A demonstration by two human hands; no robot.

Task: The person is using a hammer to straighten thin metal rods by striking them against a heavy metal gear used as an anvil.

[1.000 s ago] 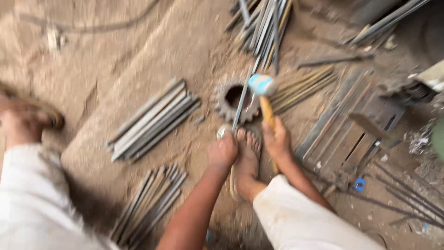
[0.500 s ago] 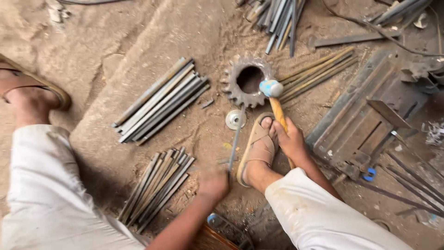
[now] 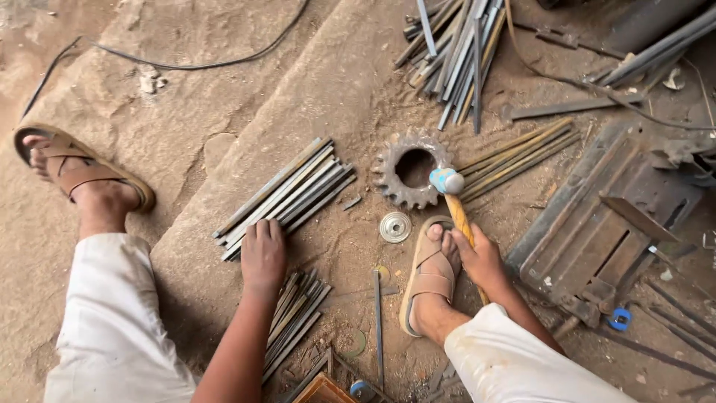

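Left hand [image 3: 262, 254] is lying flat, fingers together, on the near end of a bundle of flat steel bars [image 3: 287, 195] on the stone slab floor [image 3: 313, 82]. Right hand [image 3: 483, 257] is wrapped tight around the wooden handle of a hammer [image 3: 452, 195], whose head sits just beside a rusty gear [image 3: 412, 169]. A small round washer [image 3: 394, 227] lies near the sandalled foot [image 3: 431, 272]. Second bundle of thinner rods [image 3: 294, 317] is below the left hand. No real containers, just a metal tray thing [image 3: 597, 224] on the right with a flat bar lying across it.
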